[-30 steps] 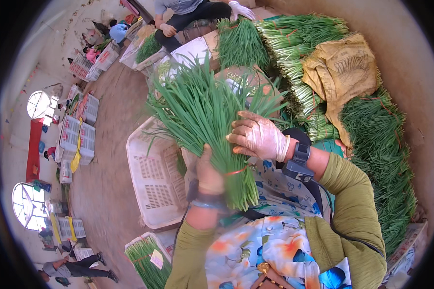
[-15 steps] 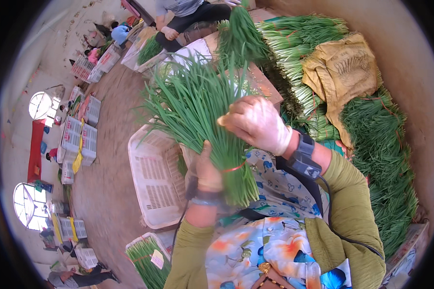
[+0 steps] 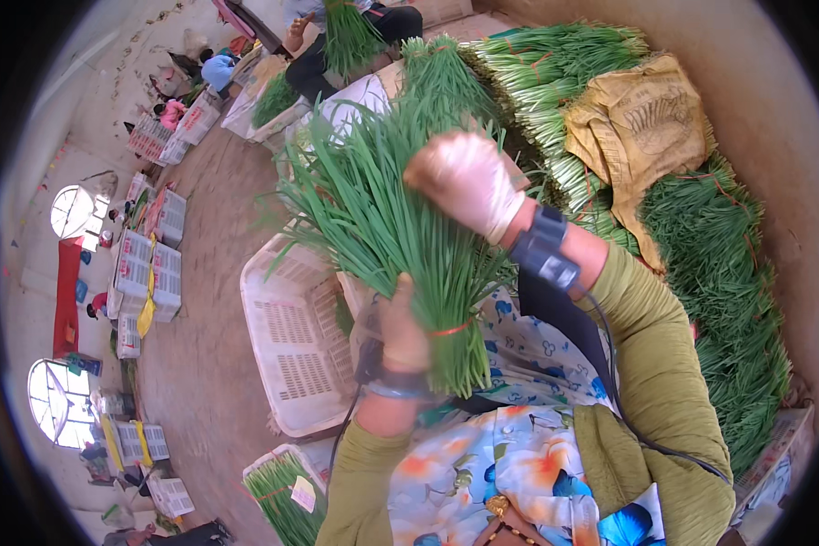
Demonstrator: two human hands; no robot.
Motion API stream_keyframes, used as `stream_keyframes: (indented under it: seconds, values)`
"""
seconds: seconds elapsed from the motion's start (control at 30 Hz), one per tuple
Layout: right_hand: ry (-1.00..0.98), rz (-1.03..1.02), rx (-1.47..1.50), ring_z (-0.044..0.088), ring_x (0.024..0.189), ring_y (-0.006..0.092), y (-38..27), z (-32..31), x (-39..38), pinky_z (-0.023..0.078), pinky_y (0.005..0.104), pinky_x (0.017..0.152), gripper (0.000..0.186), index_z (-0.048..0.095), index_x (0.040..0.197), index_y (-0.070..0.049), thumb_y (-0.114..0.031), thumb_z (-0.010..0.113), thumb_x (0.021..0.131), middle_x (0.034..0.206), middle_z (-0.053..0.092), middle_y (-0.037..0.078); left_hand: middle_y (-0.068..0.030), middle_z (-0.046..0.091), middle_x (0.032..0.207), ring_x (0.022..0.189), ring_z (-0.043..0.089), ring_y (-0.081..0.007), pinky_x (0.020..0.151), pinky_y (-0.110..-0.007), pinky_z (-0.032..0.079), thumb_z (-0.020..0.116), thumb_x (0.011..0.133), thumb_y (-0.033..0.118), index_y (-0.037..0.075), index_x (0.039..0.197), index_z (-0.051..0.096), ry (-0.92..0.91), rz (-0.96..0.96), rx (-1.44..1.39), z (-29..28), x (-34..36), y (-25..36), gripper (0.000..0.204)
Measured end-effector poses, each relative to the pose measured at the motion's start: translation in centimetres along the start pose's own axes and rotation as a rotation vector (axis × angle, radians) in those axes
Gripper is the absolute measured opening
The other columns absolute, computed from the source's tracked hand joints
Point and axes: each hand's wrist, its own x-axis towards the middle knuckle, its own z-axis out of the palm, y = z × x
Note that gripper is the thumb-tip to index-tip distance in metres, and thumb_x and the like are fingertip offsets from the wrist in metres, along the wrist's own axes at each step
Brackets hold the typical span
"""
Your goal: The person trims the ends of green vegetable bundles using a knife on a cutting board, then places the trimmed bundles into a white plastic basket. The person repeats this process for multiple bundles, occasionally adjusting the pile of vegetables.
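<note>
My left hand is closed round a bunch of long green leafy stalks, like garlic chives, tied with a red band near its pale cut ends. The bunch leans with its leaves fanned up and leftward. My right hand, in a pale stained glove and blurred, is curled with its fingers closed at the upper leaves; what they hold is unclear. Behind, another bunch lies on a board. A white plastic crate stands just left of my left hand.
Large piles of banded bunches and a yellow sack lie at right along a wall. A co-worker sits ahead holding greens. A filled crate is at lower left. Other people and stacked crates line the floor's far side.
My right hand has risen up the leaves, its fingers curling closed. My left hand still holds the bunch. The co-worker has lifted a bunch and moved it leftward.
</note>
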Motion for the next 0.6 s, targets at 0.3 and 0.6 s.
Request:
stream_keyframes:
  seconds: [0.3,0.6]
  values:
    - [0.055,-0.274,0.046,0.062,0.116,0.0287,-0.7,-5.2,-1.5,0.049,0.0446,0.101,0.028,0.069,0.108,-0.012,-0.019,0.07,0.081,0.115,0.066,0.011,-0.0093,0.055,0.14,0.122,0.059,-0.0276,0.105,-0.045,0.05,0.065,0.098,0.032,0.007,0.147,0.043,-0.055,-0.06,-0.017,0.1,0.7,0.9,0.059]
    - [-0.306,-0.318,0.076,0.065,0.087,0.029,-2.4,0.0,-7.1,0.046,0.046,0.106,0.034,0.064,0.094,-0.009,-0.041,0.069,0.085,0.08,0.061,0.008,-0.0134,0.058,0.138,0.123,0.059,-0.0307,0.107,-0.047,0.048,0.049,0.105,0.037,0.003,0.143,0.047,-0.188,-0.303,-0.324,-1.0,0.4,1.2,0.051]
